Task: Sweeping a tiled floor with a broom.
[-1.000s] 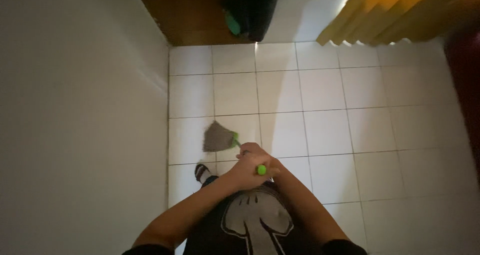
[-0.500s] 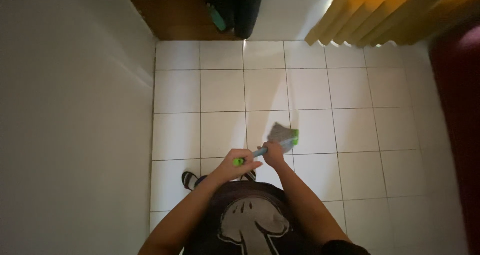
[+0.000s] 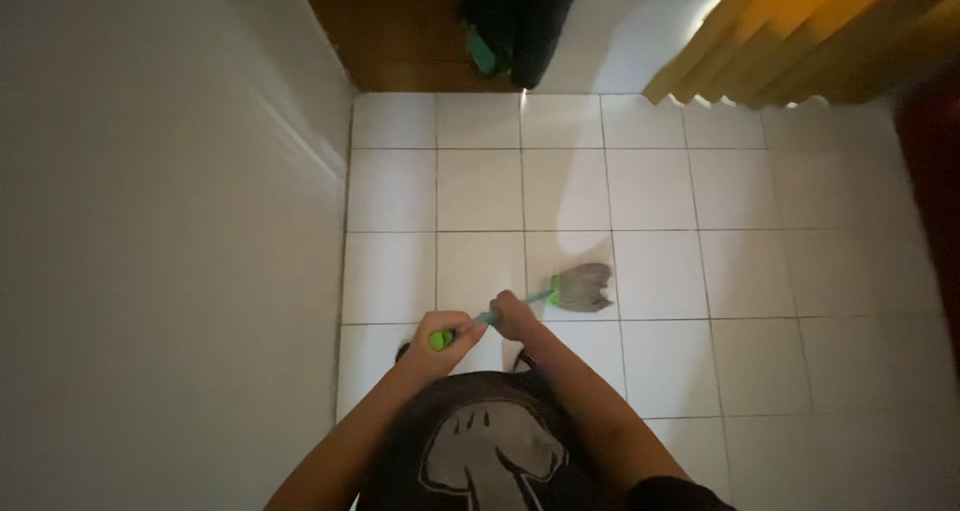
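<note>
I hold a mop with both hands over a white tiled floor (image 3: 700,191). My left hand (image 3: 438,331) grips the green top end of the mop handle (image 3: 442,340). Just ahead of it, my right hand (image 3: 513,315) is closed around the same handle. The grey mop head (image 3: 582,287) rests on the tiles to the right of my hands. My dark shirt with a pale mushroom print (image 3: 485,451) fills the bottom of the view.
A white wall (image 3: 160,241) runs along the left. A dark bag (image 3: 520,21) stands by a brown wooden door (image 3: 400,31) at the far end. A yellow curtain (image 3: 800,31) hangs at the upper right. A dark red object (image 3: 935,201) lines the right edge.
The mop head has swept from the left of my hands across to the right. My hands have turned the handle with it.
</note>
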